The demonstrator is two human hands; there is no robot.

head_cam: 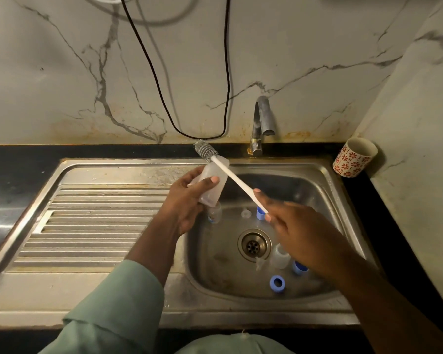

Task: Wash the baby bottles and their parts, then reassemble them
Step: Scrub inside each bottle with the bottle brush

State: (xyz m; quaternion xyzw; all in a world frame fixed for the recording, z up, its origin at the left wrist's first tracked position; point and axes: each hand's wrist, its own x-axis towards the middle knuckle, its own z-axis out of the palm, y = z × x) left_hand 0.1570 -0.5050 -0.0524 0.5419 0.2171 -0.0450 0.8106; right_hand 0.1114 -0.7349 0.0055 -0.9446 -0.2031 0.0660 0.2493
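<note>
A clear bottle (213, 181) is gripped by the left hand (187, 200) and kept over the sink (325, 175), so drips can fall in. A long brush (230, 176) is pinched at its end by the right hand (297, 233), with the bristles just outside the bottle's mouth, likely ready for scrubbing. In the basin, three blue rings (277, 284) can be counted. A few clear parts are also seen, but not clearly enough to be counted. One cup (354, 157) is set aside, away from the washing.

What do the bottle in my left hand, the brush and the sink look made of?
Bottle: probably frosted translucent plastic, cloudy white. Brush: matte white handle, likely plastic; stubby grey bristles, perhaps silicone. Sink: stainless steel, going by its dull, stained metallic sheen.
</note>
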